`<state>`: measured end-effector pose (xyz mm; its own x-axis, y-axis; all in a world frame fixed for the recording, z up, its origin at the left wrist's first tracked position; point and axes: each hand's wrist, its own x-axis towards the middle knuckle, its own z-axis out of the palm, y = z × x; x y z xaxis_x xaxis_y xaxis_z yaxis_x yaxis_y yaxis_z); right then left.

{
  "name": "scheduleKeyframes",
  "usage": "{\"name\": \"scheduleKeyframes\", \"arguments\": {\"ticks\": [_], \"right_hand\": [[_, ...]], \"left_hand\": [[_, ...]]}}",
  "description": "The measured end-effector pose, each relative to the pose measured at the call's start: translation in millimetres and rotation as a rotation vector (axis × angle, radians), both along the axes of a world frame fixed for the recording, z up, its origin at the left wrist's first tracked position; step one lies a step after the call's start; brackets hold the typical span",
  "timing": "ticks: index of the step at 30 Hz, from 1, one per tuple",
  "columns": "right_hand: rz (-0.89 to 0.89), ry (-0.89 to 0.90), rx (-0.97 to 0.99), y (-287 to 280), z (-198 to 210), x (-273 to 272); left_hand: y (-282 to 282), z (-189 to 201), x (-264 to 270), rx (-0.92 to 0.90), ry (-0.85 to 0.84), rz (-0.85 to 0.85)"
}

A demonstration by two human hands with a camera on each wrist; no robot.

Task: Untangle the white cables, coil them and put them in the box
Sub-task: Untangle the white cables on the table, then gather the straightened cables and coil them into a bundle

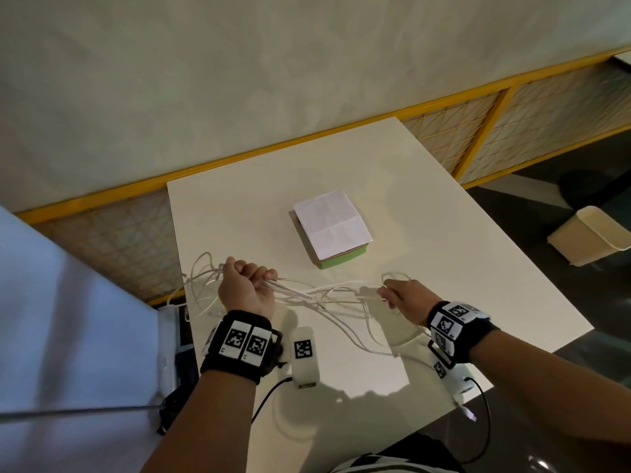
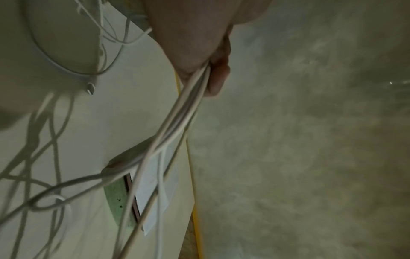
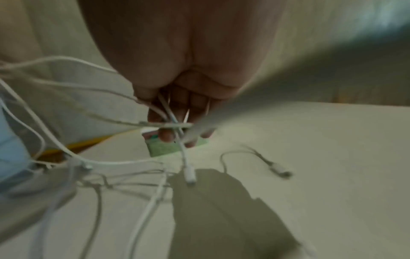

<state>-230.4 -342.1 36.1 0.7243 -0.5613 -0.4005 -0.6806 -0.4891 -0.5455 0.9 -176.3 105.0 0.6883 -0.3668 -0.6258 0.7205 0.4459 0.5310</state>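
A tangle of thin white cables (image 1: 317, 295) stretches between my two hands above the white table (image 1: 444, 233). My left hand (image 1: 247, 283) is fisted round a bundle of strands (image 2: 193, 98); loose loops (image 1: 201, 274) trail off its left side over the table's edge. My right hand (image 1: 406, 298) grips other strands (image 3: 170, 119), and a plug end (image 3: 189, 177) dangles below it. A further plug end (image 3: 279, 170) lies on the table. The green box (image 1: 341, 261) sits beyond the hands, with a folded white paper (image 1: 331, 223) lying over its top.
A white wrist-camera unit (image 1: 304, 356) rests near the table's front. The wall with a yellow-framed lattice panel (image 1: 478, 131) runs behind the table. A cream bin (image 1: 590, 233) stands on the dark floor at the right. Pale blue cloth (image 1: 68, 319) fills the left side.
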Motion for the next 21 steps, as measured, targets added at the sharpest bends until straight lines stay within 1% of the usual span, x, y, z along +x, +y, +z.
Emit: {"name": "scheduleKeyframes", "arguments": {"ticks": [2, 4, 5, 6, 7, 8, 9, 10, 11, 13, 14, 16, 18, 19, 21], "right_hand": [[0.072, 0.211, -0.040, -4, -8, -7], [0.138, 0.447, -0.142, -9, -11, -12], [0.136, 0.522, -0.190, -11, -9, -12], [0.104, 0.502, -0.210, -10, -3, -8], [0.067, 0.370, -0.221, -7, 6, -2], [0.046, 0.166, -0.207, -2, 19, 8], [0.059, -0.042, -0.159, 8, 34, 22], [0.114, -0.184, -0.080, 22, 51, 38], [0.182, -0.237, 0.014, 36, 65, 54], [0.290, -0.215, 0.162, 62, 77, 86], [0.295, -0.221, 0.195, 70, 77, 98], [0.240, -0.295, 0.222, 82, 75, 112], [0.216, -0.314, 0.230, 83, 74, 118], [0.241, -0.282, 0.217, 80, 72, 118], [0.306, -0.132, 0.142, 73, 69, 115]], "left_hand": [[1, -1, 2, -0.013, 0.020, 0.027], [1, 0, 1, -0.030, 0.033, 0.044], [0, 0, 0, -0.037, 0.040, 0.047], [0, 1, -2, -0.043, 0.045, 0.045], [-1, 2, -3, -0.047, 0.049, 0.041], [-1, 3, -4, -0.051, 0.054, 0.036], [-2, 5, -6, -0.056, 0.058, 0.030], [-3, 6, -9, -0.065, 0.060, 0.025], [-4, 8, -12, -0.078, 0.061, 0.021], [-7, 13, -17, -0.107, 0.062, 0.014], [-8, 16, -19, -0.124, 0.065, 0.014], [-8, 21, -19, -0.156, 0.076, 0.019], [-3, 23, -15, -0.163, 0.078, 0.025], [1, 23, -11, -0.159, 0.079, 0.036], [12, 25, 0, -0.154, 0.085, 0.087]]}}
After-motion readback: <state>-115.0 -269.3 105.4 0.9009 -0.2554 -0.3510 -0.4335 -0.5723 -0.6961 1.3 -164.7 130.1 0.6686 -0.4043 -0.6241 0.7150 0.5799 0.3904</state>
